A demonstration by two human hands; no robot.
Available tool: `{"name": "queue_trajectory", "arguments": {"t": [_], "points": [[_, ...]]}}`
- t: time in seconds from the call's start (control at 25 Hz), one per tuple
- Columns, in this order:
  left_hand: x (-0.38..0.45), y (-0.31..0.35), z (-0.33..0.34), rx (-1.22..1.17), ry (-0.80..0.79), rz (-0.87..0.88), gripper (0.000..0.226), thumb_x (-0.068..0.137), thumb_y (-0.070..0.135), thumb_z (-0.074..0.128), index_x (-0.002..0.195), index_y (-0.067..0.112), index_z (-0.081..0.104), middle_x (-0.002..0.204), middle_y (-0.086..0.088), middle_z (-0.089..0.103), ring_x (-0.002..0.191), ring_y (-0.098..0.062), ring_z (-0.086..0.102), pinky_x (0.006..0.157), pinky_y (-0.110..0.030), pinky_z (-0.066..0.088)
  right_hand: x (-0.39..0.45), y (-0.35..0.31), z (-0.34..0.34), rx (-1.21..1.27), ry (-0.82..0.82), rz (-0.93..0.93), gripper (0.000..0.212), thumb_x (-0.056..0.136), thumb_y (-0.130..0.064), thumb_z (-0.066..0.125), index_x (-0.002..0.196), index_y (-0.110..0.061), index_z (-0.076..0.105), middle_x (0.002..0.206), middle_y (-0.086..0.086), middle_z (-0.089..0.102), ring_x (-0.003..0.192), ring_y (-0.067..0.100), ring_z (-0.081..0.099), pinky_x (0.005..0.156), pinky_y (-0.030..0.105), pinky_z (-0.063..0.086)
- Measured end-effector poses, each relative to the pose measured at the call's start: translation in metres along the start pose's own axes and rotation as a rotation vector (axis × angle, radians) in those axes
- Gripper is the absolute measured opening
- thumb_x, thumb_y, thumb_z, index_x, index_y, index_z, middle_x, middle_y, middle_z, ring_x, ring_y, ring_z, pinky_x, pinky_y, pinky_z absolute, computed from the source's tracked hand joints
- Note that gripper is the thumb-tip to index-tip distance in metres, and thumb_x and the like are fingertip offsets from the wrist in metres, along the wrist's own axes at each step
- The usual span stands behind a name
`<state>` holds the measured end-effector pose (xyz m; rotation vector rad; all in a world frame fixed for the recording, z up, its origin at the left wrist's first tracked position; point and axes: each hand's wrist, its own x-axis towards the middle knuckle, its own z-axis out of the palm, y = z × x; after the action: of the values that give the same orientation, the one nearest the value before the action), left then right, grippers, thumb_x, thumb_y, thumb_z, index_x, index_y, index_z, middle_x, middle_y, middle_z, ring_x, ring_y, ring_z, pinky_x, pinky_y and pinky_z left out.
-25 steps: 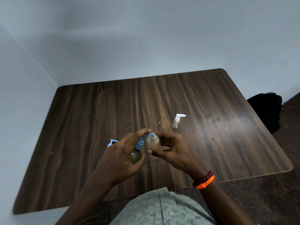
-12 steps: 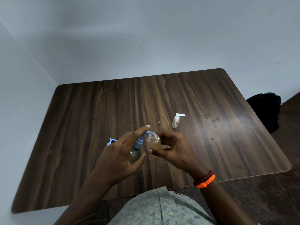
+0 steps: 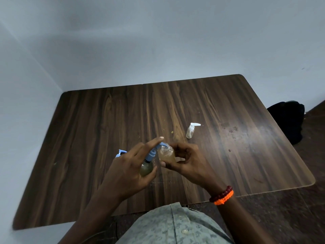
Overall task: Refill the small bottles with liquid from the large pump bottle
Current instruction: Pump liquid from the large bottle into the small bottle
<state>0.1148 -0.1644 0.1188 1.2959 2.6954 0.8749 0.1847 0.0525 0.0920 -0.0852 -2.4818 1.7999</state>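
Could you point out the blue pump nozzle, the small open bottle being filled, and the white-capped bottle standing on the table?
Blue pump nozzle [image 3: 152,153]: head view, on its collar.
Small open clear bottle of amber liquid [image 3: 166,154]: head view, on its body.
Small clear bottle with white pump cap [image 3: 190,132]: head view, on its body.

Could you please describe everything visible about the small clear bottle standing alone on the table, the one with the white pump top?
The small clear plastic bottle with a white pump cap stands upright on the dark wood-grain table, beyond the hands and apart from them. Its white nozzle points right. The body looks see-through and mostly empty, though its contents are hard to judge. Nothing touches it but the tabletop.
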Motion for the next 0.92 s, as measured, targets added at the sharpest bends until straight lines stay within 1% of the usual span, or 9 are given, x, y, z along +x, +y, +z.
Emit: {"name": "queue_trajectory", "arguments": {"t": [0.08,0.2,0.28,0.48,0.52,0.64,0.72,0.8,0.92], "points": [[-0.0004,-0.0002,0.0019,0.003,-0.011,-0.009,0.085,0.089,0.039,0.076,0.154,0.043,0.022,0.124,0.002,0.068,0.09,-0.012,0.071,0.073,-0.034,0.066,0.0001,-0.0008,-0.0004,-0.002,0.004,-0.006,0.04,0.085,-0.019,0.084,0.12,-0.006,0.069,0.116,0.004,0.074,0.106,0.014,0.072,0.089,0.042,0.063],[-0.0017,0.0037,0.0025,-0.008,0.024,-0.001,0.068,0.088,0.042,0.067,0.146,0.041,0.032,0.119,0.002,0.07,0.087,-0.015,0.072,0.069,-0.039,0.065,-0.0002,-0.0021,-0.0001,-0.005,-0.012,-0.02,0.038,0.085,-0.018,0.084,0.118,-0.006,0.07,0.114,0.004,0.074,0.104,0.013,0.073,0.088,0.04,0.063],[-0.0009,0.0059,0.0027,0.01,0.042,0.001,0.064,0.086,0.041,0.067,0.142,0.04,0.037,0.116,0.004,0.07,0.086,-0.015,0.071,0.067,-0.04,0.064,-0.0007,-0.0025,0.0009,-0.015,-0.011,-0.023,0.038,0.084,-0.019,0.084,0.117,-0.006,0.07,0.113,0.003,0.074,0.103,0.013,0.073,0.088,0.039,0.063],[-0.0026,0.0025,0.001,0.008,-0.027,-0.012,0.089,0.088,0.035,0.079,0.153,0.045,0.02,0.126,0.001,0.068,0.091,-0.013,0.071,0.073,-0.034,0.066,0.0002,-0.0027,-0.0001,-0.009,0.004,-0.01,0.039,0.085,-0.018,0.083,0.12,-0.006,0.069,0.116,0.006,0.074,0.106,0.015,0.072,0.089,0.042,0.063],[-0.0035,0.0027,0.0007,0.004,-0.032,-0.015,0.089,0.088,0.036,0.079,0.153,0.045,0.019,0.126,0.0,0.068,0.092,-0.014,0.072,0.074,-0.034,0.066,0.0003,-0.003,-0.0012,-0.015,0.001,-0.012,0.039,0.085,-0.019,0.083,0.12,-0.006,0.069,0.117,0.005,0.074,0.106,0.015,0.072,0.09,0.042,0.063],[-0.0041,0.0068,-0.0001,-0.01,0.008,-0.014,0.07,0.088,0.044,0.067,0.146,0.043,0.029,0.121,0.002,0.068,0.09,-0.016,0.072,0.072,-0.04,0.065,-0.0008,-0.0046,-0.0011,-0.021,-0.011,-0.022,0.04,0.084,-0.02,0.084,0.119,-0.006,0.07,0.116,0.004,0.074,0.106,0.014,0.072,0.089,0.041,0.063],[-0.0023,0.0077,-0.0001,-0.004,0.028,-0.013,0.063,0.087,0.048,0.062,0.143,0.041,0.033,0.12,0.003,0.069,0.089,-0.015,0.071,0.071,-0.04,0.065,-0.0023,-0.0046,0.001,-0.008,-0.01,-0.019,0.039,0.084,-0.018,0.085,0.117,-0.006,0.07,0.114,0.004,0.074,0.104,0.013,0.073,0.088,0.04,0.063],[-0.0018,0.0067,-0.0002,-0.01,0.015,-0.017,0.069,0.089,0.045,0.069,0.146,0.043,0.03,0.124,0.004,0.069,0.09,-0.012,0.071,0.072,-0.037,0.065,-0.0031,-0.004,0.0024,0.004,0.001,-0.003,0.038,0.084,-0.018,0.084,0.117,-0.005,0.07,0.114,0.005,0.074,0.103,0.014,0.073,0.087,0.042,0.064],[-0.004,0.0041,-0.0021,-0.016,-0.036,-0.019,0.088,0.088,0.04,0.077,0.154,0.046,0.02,0.128,0.003,0.068,0.093,-0.009,0.07,0.076,-0.031,0.066,-0.0017,-0.0037,0.0,0.002,0.004,0.001,0.038,0.085,-0.017,0.083,0.119,-0.005,0.07,0.115,0.007,0.074,0.106,0.018,0.072,0.089,0.045,0.063]]}}
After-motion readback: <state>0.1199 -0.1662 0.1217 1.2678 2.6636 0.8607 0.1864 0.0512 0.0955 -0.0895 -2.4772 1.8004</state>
